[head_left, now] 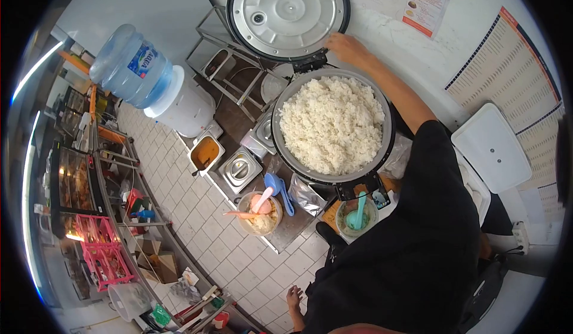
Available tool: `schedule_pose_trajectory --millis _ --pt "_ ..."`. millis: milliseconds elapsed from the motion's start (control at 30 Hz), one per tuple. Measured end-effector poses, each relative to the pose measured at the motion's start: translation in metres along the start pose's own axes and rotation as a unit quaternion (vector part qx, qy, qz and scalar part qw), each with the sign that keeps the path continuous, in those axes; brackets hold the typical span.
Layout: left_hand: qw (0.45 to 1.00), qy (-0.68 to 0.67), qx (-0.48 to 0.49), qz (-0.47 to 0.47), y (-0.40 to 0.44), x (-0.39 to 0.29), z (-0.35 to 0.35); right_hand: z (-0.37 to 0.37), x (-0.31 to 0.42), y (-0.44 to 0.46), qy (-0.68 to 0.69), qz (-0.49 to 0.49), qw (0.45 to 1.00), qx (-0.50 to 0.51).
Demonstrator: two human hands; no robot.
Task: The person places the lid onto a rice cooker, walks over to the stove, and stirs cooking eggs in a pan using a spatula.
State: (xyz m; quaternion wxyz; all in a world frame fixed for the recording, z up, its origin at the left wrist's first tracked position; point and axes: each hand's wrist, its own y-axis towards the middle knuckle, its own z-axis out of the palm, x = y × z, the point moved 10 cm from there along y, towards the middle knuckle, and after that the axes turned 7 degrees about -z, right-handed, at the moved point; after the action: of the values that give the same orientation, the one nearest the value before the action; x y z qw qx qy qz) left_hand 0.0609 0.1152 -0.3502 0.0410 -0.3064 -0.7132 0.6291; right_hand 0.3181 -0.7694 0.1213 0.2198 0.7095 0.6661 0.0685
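Black clothing (400, 232) on the person fills much of the lower right of my view. I have the tiled floor (203, 215) spreading left of centre, and the bench (289, 229) running diagonally through the middle. On the bench sits the round rice cooker (388, 132), right of centre, with white rice (334, 125) heaped inside. Its lid (290, 18) stands open at the upper centre, inner face towards me. At upper left, a blue water bottle (132, 68) stands upside down on a white dispenser (182, 104).

Below centre I see a tub (279, 219) holding pale food and a pink spoon (261, 200), with a lidded metal pan (240, 169) just left of it. Right of that, a clear tub (375, 217) holds a turquoise spoon (358, 216).

I see the right hand (341, 45) at the lid's lower-right rim, fingers bent; I cannot tell whether it grips. Smallest, the left hand (294, 298) hangs at the bottom centre over the tiles, fingers loosely parted.
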Motion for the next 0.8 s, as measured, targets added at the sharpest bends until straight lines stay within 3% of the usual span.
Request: schedule_pose_trajectory --millis 200,400,500,633,733,800 --pt "0.999 -0.007 -0.022 -0.023 0.002 0.010 -0.010 -0.055 0.000 0.067 0.072 0.062 0.950 -0.296" --pt "0.999 -0.044 -0.018 0.024 0.009 -0.005 0.002 -0.007 0.013 0.092 0.068 0.138 0.925 -0.348" --pt "0.997 -0.065 -0.017 0.043 0.013 -0.010 0.009 0.006 0.034 0.088 0.162 0.109 0.924 -0.329" --pt "0.999 -0.040 -0.003 0.033 0.008 -0.011 0.020 0.032 0.075 0.089 0.181 0.090 0.943 -0.264" --pt "0.999 -0.040 0.007 0.030 0.012 -0.002 0.014 0.042 0.078 0.100 0.220 0.090 0.960 -0.148" --pt "0.998 -0.061 0.008 0.024 0.017 0.008 0.009 0.034 0.092 0.112 0.237 0.000 0.970 -0.046"
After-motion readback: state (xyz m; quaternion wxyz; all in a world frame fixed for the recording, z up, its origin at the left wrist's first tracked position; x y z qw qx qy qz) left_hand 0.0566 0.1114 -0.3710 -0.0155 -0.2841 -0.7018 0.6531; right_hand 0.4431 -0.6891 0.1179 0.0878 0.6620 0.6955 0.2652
